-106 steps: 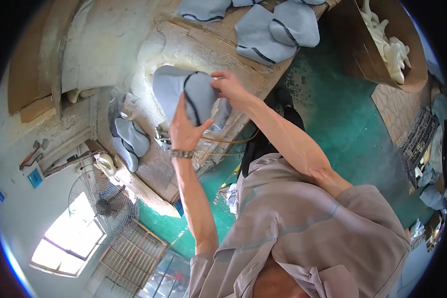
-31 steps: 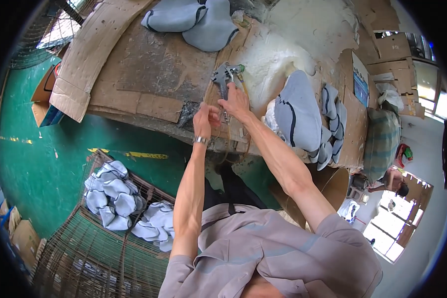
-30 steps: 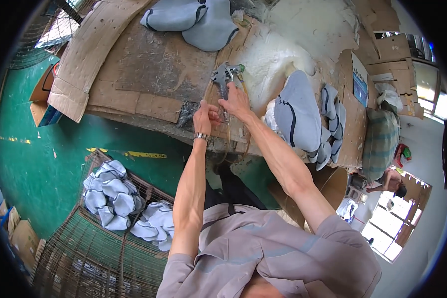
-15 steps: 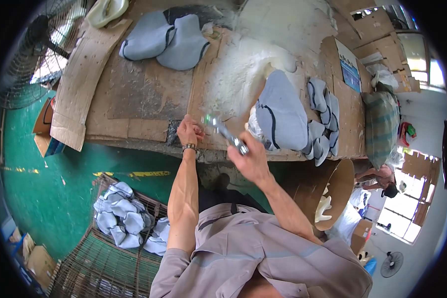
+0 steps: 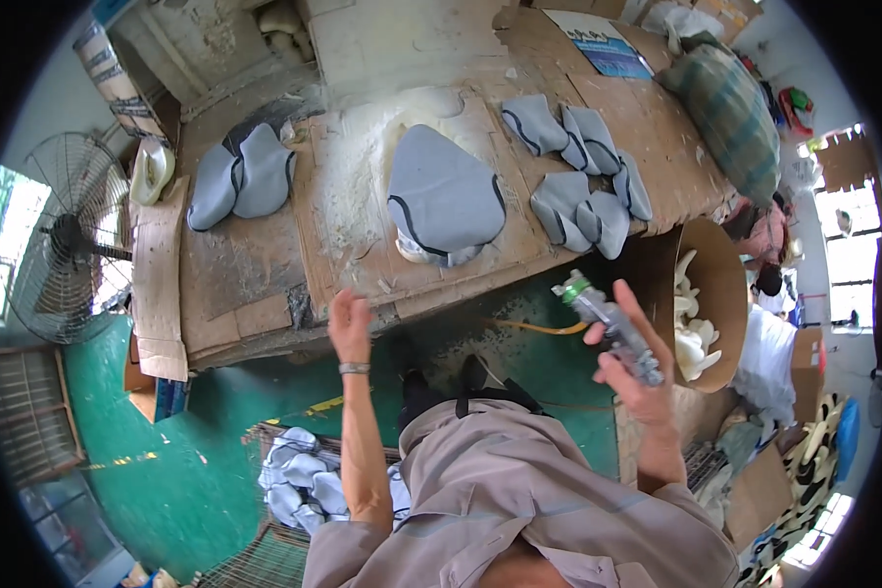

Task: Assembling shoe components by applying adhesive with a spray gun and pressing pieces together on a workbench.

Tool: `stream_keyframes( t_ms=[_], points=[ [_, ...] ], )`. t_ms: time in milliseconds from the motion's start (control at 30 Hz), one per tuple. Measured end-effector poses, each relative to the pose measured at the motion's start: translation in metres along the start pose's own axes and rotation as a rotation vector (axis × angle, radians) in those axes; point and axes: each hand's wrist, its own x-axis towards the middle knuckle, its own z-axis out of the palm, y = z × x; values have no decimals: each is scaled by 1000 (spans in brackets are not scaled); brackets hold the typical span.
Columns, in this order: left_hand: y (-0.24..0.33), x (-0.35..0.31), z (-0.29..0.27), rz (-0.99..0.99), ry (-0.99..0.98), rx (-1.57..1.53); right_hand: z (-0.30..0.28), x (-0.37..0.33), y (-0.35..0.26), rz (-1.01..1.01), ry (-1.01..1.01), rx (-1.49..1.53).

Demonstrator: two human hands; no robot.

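My right hand is held up to the right of the table's front edge. It grips a silver hand tool with a green collar near its tip; the exact kind of tool is unclear. My left hand hovers at the table's near edge, a watch on its wrist, its fingers smeared by motion. Nothing shows in it. Beyond both hands, a large grey fabric piece with dark edging lies draped over a whitish form, whose lower part peeks out beneath.
Two grey pieces lie at the table's left, and several smaller ones at its right. Cardboard covers the table. A round bin holds white shapes. A fan stands left; a wire cage with grey pieces is below.
The view has turned. My right hand has carried the silver tool away from my left hand, rightward and off the table's edge. The grey pieces seem to lie as before.
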Motion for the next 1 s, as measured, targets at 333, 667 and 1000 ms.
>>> stream_keyframes(
  t_ms=[333,667,1000],
  points=[
    [52,94,161,603,-159,876,-97,-52,28,-219,-117,-33],
    [47,92,174,618,-315,730,-147,-76,11,-305,-156,-333],
    [39,89,174,382,-249,308,-107,-100,-42,-359,-192,-533]
  ],
)
